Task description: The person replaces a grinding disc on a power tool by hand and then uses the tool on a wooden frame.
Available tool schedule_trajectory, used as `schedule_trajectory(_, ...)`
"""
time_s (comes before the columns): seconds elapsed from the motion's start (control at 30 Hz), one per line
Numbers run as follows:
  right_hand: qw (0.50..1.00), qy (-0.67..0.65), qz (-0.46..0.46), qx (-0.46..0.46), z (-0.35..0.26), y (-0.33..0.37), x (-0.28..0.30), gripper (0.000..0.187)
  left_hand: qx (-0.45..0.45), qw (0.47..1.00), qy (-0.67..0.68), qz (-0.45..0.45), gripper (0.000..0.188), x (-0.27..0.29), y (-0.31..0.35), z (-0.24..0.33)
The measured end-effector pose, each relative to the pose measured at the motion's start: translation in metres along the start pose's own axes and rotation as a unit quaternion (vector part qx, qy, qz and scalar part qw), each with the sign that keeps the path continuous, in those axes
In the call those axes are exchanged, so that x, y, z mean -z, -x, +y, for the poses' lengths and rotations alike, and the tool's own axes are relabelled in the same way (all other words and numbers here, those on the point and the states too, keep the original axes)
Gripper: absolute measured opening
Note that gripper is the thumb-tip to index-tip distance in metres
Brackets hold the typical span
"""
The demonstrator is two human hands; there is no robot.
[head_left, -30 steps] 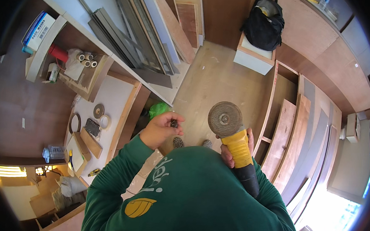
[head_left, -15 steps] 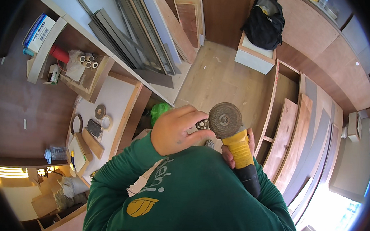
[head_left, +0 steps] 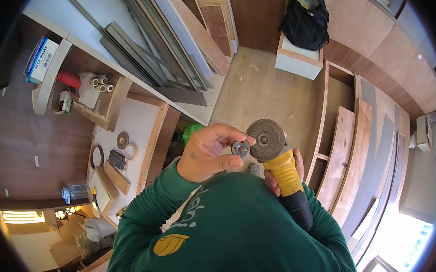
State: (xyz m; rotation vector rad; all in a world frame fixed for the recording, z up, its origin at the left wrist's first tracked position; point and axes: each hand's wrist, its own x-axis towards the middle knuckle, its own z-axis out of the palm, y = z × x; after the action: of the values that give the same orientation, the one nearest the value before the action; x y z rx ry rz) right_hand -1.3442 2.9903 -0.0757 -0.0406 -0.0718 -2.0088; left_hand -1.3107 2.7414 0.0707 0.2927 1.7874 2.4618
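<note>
My left hand (head_left: 203,154) pinches a small round metal flange nut (head_left: 240,149) between thumb and fingers, its ringed face with a centre hole turned up. Just right of it, close to my fingertips, is the worn grey-brown disc (head_left: 265,138) on the head of an angle grinder (head_left: 282,175). The grinder has a yellow body and a black rear handle that points down toward my right side. Wrapped around the yellow body is my right hand (head_left: 299,165), partly hidden behind it. A dark bolt-like centre shows in the disc.
On the left, a white worktop (head_left: 139,117) holds tape rolls (head_left: 130,151), wood pieces and a dark flat block. Grey panels (head_left: 134,48) lean beyond it. A black backpack (head_left: 307,22) sits on a white box ahead. Boards (head_left: 337,157) lie along the right, beside an open wooden frame.
The flange nut has been turned in my left fingers, so a shinier ringed face shows. My left fingers have spread somewhat. The grinder stays in my right hand; the view has shifted slightly.
</note>
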Motion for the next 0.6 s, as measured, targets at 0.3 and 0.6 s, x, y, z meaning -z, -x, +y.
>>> schedule_trajectory(0.3,1.0,-0.008,-0.001,-0.007,-0.0016,-0.0028,-0.0004,0.094,-0.039,0.999,-0.013,0.013,0.042,-0.001,0.0019,-0.0076)
schedule_trajectory(0.6,1.0,-0.013,-0.014,-0.008,-0.0033,-0.0034,0.0015,0.094,-0.044,0.998,-0.047,0.02,0.042,-0.001,0.0008,-0.0093)
